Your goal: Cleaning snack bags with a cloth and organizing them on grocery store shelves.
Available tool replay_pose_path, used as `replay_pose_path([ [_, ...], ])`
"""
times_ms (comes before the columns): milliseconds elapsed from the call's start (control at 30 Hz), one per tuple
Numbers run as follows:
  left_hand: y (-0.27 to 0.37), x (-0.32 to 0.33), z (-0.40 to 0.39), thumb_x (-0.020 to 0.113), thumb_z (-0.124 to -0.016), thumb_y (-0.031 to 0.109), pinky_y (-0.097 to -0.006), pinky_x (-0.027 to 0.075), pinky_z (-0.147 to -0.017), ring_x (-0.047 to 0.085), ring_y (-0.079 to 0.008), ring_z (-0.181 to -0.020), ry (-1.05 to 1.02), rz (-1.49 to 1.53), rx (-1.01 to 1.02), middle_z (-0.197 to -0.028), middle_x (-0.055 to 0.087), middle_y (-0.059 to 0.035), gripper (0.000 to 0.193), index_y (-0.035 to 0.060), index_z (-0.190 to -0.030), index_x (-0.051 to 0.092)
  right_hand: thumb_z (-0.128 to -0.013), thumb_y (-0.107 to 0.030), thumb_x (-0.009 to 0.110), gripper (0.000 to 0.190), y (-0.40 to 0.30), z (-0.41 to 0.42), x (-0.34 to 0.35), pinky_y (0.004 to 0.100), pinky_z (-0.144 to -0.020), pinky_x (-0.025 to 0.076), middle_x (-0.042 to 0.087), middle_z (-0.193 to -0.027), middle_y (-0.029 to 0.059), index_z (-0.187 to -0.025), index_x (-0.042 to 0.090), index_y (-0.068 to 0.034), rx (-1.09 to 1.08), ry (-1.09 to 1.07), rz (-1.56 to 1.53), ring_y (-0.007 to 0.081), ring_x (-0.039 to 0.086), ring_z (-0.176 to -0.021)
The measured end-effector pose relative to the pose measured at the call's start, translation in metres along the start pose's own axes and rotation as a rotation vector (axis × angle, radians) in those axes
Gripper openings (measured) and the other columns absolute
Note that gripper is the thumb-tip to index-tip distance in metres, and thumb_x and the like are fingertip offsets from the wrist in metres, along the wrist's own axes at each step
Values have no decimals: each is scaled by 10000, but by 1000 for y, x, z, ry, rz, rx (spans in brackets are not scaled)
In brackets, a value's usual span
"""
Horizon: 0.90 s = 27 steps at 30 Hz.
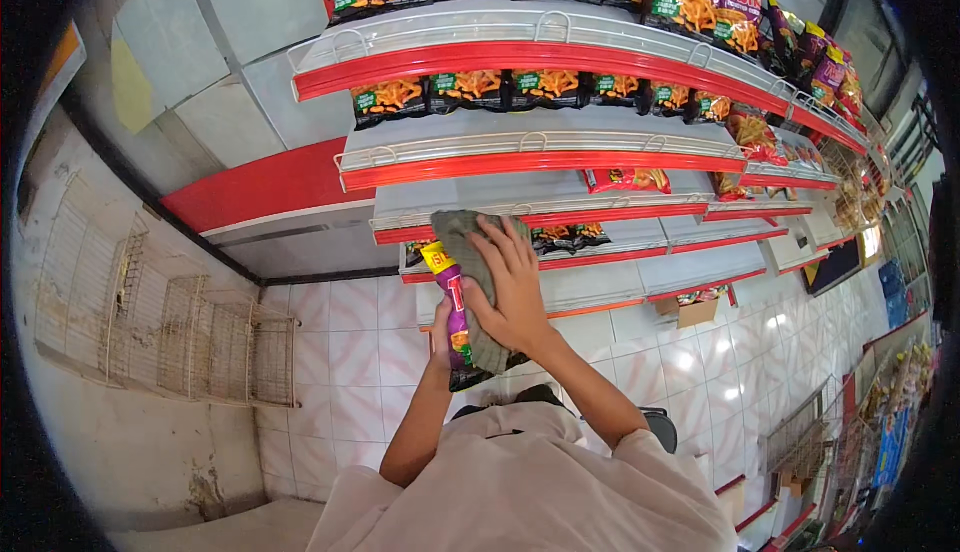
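Note:
A purple and yellow Twistko snack bag (pixel 456 312) is held upright before me, with my left hand (pixel 441 334) gripping its left side. A grey-green cloth (pixel 487 327) covers much of the bag's right side. My right hand (pixel 510 289) lies spread on the cloth, fingers apart, pressing it against the bag. The left fingers are mostly hidden behind the bag. More bags of the same kind stand in a row on the top shelf (pixel 555 53), and others on the shelf below it (pixel 540 162).
A red snack bag (pixel 628 180) lies on a middle shelf. Wire racks (pixel 195 342) are fixed along the left wall. An open cardboard box (pixel 696 313) is by the lowest shelf. Further wire baskets (pixel 799 439) stand at the lower right, over the tiled floor (pixel 352 372).

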<state>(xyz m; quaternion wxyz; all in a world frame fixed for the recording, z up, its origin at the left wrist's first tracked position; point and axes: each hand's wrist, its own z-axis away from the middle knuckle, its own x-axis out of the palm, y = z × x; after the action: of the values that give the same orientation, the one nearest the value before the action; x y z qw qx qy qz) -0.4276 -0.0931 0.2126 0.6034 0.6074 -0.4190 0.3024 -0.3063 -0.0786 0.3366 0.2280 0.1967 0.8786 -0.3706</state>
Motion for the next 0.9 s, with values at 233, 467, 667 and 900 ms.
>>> replay_pose_path([
  [233,23,17,-6,387,-914,434,-392,414,-966,538,-245,-1104,116,67,43,-1222,532,-125,519,61,-1270,452,-789,-336,571,581,-2,30,19,576,-1045,156,364,-1382,141,-1301,441,-93,-72,-68,14,375,264,-1318],
  [467,38,12,0,346,-885,528,-414,409,-975,529,-281,-1122,-92,204,19,-1246,522,-149,631,42,-1276,446,-788,-287,581,600,9,72,35,502,-1064,203,330,-1393,207,-1304,412,-33,-115,-32,-50,400,269,-1316],
  [667,36,27,8,406,-875,512,-379,532,-760,638,-285,-887,145,-102,-47,-1075,611,-161,613,11,-1223,469,-856,-206,540,609,30,81,46,424,-1063,235,326,-1369,258,-1341,277,53,165,144,-362,357,297,-1303],
  [900,11,12,19,542,-856,393,-326,426,-931,546,-204,-1061,114,-320,-194,-1192,541,-99,581,29,-1289,413,-899,-136,475,512,29,49,35,381,-1056,252,350,-1357,231,-1337,292,56,437,171,-629,327,337,-1275],
])
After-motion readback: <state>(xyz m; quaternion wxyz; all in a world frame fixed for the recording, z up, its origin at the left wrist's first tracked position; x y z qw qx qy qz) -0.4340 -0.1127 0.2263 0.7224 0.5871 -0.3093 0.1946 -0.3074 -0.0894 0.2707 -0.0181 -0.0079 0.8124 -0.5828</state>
